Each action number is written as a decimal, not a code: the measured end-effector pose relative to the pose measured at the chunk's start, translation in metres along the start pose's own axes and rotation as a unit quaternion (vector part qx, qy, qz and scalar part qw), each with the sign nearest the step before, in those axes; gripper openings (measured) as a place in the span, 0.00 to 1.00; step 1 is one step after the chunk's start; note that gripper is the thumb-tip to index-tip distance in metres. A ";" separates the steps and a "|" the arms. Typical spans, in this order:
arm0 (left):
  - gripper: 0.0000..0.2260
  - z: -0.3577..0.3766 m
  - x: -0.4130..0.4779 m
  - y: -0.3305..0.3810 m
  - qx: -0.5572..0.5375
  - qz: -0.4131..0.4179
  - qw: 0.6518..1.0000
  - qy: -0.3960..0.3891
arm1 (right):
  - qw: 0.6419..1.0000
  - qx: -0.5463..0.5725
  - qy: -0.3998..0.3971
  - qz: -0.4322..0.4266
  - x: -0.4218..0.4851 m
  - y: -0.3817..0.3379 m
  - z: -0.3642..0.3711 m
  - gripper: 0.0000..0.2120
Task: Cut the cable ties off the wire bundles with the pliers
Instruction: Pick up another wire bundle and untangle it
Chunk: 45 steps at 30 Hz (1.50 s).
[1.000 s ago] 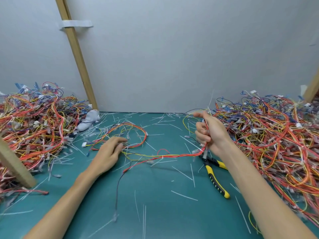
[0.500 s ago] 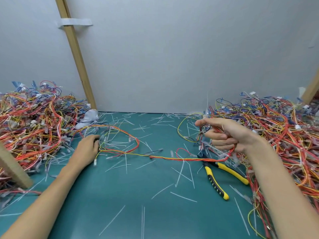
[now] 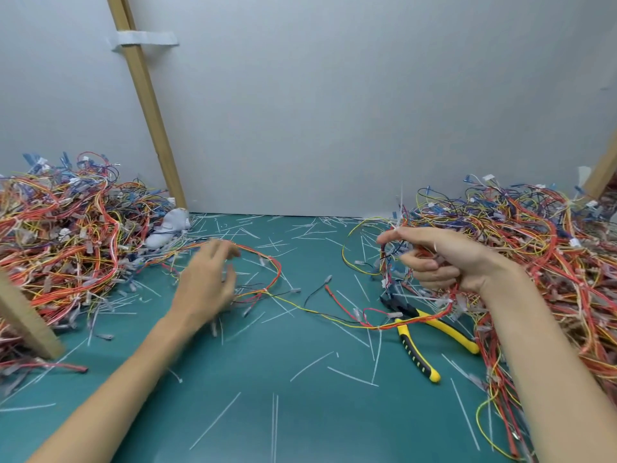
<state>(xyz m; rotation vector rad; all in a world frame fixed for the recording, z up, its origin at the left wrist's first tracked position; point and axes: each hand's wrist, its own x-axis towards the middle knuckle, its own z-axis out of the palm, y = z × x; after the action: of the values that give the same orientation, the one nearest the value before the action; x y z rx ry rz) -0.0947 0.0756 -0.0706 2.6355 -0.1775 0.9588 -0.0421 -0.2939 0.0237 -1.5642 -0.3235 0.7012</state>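
We locate the pliers (image 3: 417, 354) lying flat on the green bench (image 3: 334, 422), lower right of centre, yellow-and-black handles apart and pointing toward the lower right. No hand touches them.

The right hand (image 3: 444, 259) sits right of centre, above the pliers' head. Its lower fingers (image 3: 430, 279) are curled round a clump of red wires, and the index finger and thumb extend to the left. From this hand a wire bundle (image 3: 334, 317) trails across the pliers' handles and over the bench to a red-and-yellow loop left of centre.

The left hand (image 3: 207, 282) is over that loop. It is blurred; its fingers read as loosely spread, and we cannot tell whether they touch the wires.

Cut cable ties (image 3: 312, 366) lie scattered across the bench as white strips. Large wire piles occupy the left edge (image 3: 60, 245) and right edge (image 3: 541, 262) of the frame. A wooden strut (image 3: 147, 101) leans against the grey wall at upper left.
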 end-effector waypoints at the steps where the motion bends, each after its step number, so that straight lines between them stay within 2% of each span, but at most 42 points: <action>1: 0.10 0.001 -0.002 0.010 -0.037 0.046 0.997 -0.042 | 1.000 -0.003 0.002 -0.006 0.003 0.001 0.001 0.18; 3: 0.11 0.006 -0.006 0.022 -0.035 0.109 0.982 -0.153 | 1.000 -0.015 0.006 -0.021 0.009 0.003 0.006 0.17; 5: 0.12 0.015 -0.007 0.025 0.042 0.132 0.967 -0.216 | 0.998 -0.042 0.010 -0.035 0.014 0.005 0.014 0.18; 6: 0.11 0.019 -0.006 0.026 0.087 0.129 0.962 -0.225 | 0.998 -0.053 0.009 -0.038 0.017 0.007 0.019 0.18; 8: 0.08 0.025 -0.005 0.029 0.135 0.117 0.965 -0.194 | 0.997 -0.070 0.004 -0.043 0.023 0.011 0.031 0.16; 9: 0.07 0.026 -0.004 0.031 0.121 0.109 0.972 -0.169 | 0.995 -0.084 0.009 -0.050 0.028 0.014 0.038 0.16; 11: 0.04 0.028 -0.005 0.035 -0.004 0.054 0.993 -0.109 | 0.986 -0.146 0.035 -0.066 0.039 0.022 0.056 0.19; 13: 0.03 0.027 -0.002 0.039 -0.136 -0.019 0.988 -0.075 | 0.971 -0.216 0.055 -0.089 0.051 0.035 0.076 0.23; 16: 0.09 0.023 0.003 0.052 -0.196 -0.066 0.975 -0.082 | 0.968 -0.227 0.031 -0.103 0.061 0.053 0.102 0.26; 18: 0.08 0.022 0.001 0.055 -0.225 -0.086 0.964 -0.111 | 0.966 -0.225 0.050 -0.120 0.064 0.060 0.113 0.23; 20: 0.05 0.019 -0.001 0.055 -0.323 -0.106 0.922 -0.188 | 0.954 -0.232 0.113 -0.149 0.068 0.063 0.120 0.18; 21: 0.07 0.016 -0.002 0.055 -0.401 -0.122 0.878 -0.232 | 0.949 -0.231 0.140 -0.162 0.069 0.064 0.122 0.14; 22: 0.10 0.014 -0.002 0.055 -0.492 -0.153 0.817 -0.259 | 0.945 -0.230 0.158 -0.170 0.070 0.065 0.125 0.12; 23: 0.12 0.014 -0.002 0.054 -0.558 -0.189 0.764 -0.264 | 0.943 -0.233 0.165 -0.174 0.069 0.065 0.127 0.10; 24: 0.13 0.015 -0.002 0.053 -0.594 -0.223 0.732 -0.249 | 0.942 -0.240 0.157 -0.173 0.068 0.066 0.130 0.10; 25: 0.13 0.019 -0.002 0.050 -0.602 -0.254 0.723 -0.225 | 0.945 -0.250 0.133 -0.165 0.065 0.066 0.133 0.10; 27: 0.11 0.025 -0.004 0.047 -0.586 -0.314 0.726 -0.174 | 0.956 -0.258 0.050 -0.127 0.060 0.066 0.139 0.12; 30: 0.11 0.030 -0.005 0.039 -0.533 -0.364 0.757 -0.102 | 0.970 -0.219 -0.083 -0.063 0.051 0.060 0.139 0.15; 32: 0.10 0.027 -0.004 0.035 -0.518 -0.358 0.769 -0.106 | 0.969 -0.200 -0.138 -0.037 0.045 0.053 0.134 0.17; 34: 0.08 0.020 -0.004 0.037 -0.504 -0.322 0.777 -0.194 | 0.968 -0.213 -0.129 -0.034 0.041 0.047 0.130 0.16; 36: 0.14 0.014 -0.004 0.040 -0.448 -0.276 0.798 -0.294 | 0.965 -0.247 -0.078 -0.044 0.042 0.043 0.129 0.11; 38: 0.16 0.009 -0.003 0.041 -0.379 -0.246 0.821 -0.347 | 0.959 -0.275 -0.032 -0.063 0.044 0.044 0.129 0.09; 39: 0.14 0.009 -0.003 0.040 -0.357 -0.241 0.828 -0.359 | 0.953 -0.294 -0.013 -0.070 0.046 0.045 0.128 0.09; 40: 0.10 0.010 -0.003 0.041 -0.353 -0.246 0.831 -0.354 | 0.945 -0.318 0.002 -0.073 0.046 0.046 0.128 0.09; 42: 0.05 0.014 -0.004 0.045 -0.385 -0.282 0.828 -0.294 | 0.925 -0.371 0.005 -0.077 0.047 0.048 0.126 0.09; 45: 0.01 0.017 -0.004 0.048 -0.471 -0.338 0.793 -0.187 | 0.912 -0.398 -0.065 -0.070 0.046 0.048 0.127 0.09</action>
<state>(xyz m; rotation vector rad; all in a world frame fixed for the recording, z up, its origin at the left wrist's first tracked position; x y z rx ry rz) -0.0985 0.0242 -0.0730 1.6694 0.1667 0.0201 -0.0929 -0.1722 -0.0323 -2.2340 -0.8957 0.5866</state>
